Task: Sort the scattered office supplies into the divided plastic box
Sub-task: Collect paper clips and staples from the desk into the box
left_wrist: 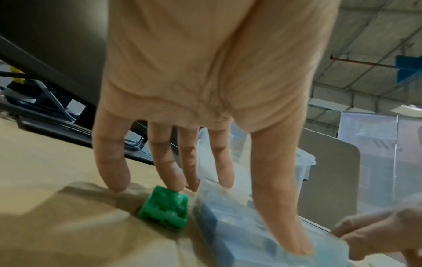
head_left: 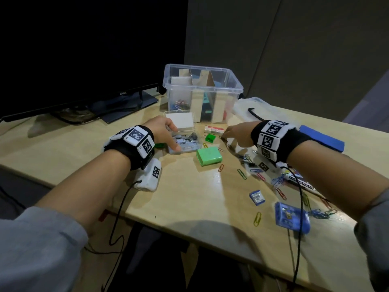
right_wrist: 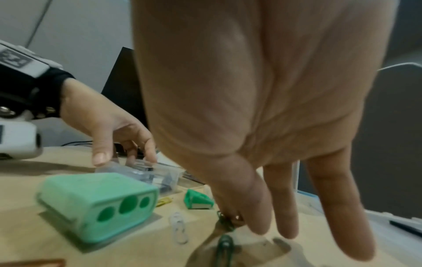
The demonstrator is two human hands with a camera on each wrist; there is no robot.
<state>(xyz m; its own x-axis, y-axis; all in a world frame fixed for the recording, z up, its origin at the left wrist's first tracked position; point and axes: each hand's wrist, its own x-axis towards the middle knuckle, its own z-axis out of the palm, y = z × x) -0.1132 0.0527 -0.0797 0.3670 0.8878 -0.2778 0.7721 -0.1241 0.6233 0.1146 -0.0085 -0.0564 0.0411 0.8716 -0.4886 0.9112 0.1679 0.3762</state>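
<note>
The divided clear plastic box (head_left: 231, 87) stands at the back of the desk with cardboard dividers and coloured clips inside. In front of it lies a small clear case (head_left: 185, 142) (left_wrist: 239, 234) (right_wrist: 146, 173) of grey metal clips, lid up. My left hand (head_left: 175, 138) (left_wrist: 251, 216) holds this case between the thumb at its near corner and the fingers at its far side. My right hand (head_left: 224, 137) (right_wrist: 237, 220) reaches down to the right of the case and pinches a dark green paper clip (right_wrist: 224, 219) between thumb and forefinger at the desk surface.
A mint sharpener box (head_left: 209, 156) (right_wrist: 98, 204), a small green sharpener (head_left: 210, 137) (right_wrist: 198, 198), a green block (left_wrist: 164, 211) and a red-labelled eraser (head_left: 213, 129) lie around the case. Several coloured paper clips (head_left: 242, 173) and blue boxes (head_left: 257, 197) are scattered right. A monitor (head_left: 84, 60) stands back left.
</note>
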